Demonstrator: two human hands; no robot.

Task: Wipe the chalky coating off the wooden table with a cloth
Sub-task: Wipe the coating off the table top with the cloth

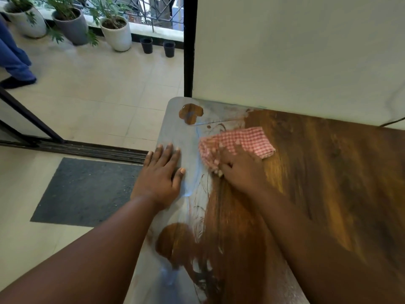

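Wooden table (317,172), chalky along its left strip. Our left hand (161,178) presses flat there; our right hand (238,170) grips the cloth (243,139). Our left palm may smear chalk back.

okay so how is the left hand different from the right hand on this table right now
The left hand lies flat with fingers straight and spread; the right hand has its fingers curled on the red checked cloth. The left hand holds nothing; the right hand grips that cloth. The left hand rests on the pale chalky coating near the table's edge; the right hand sits where the coating meets bare brown wood. Both are on the tabletop.
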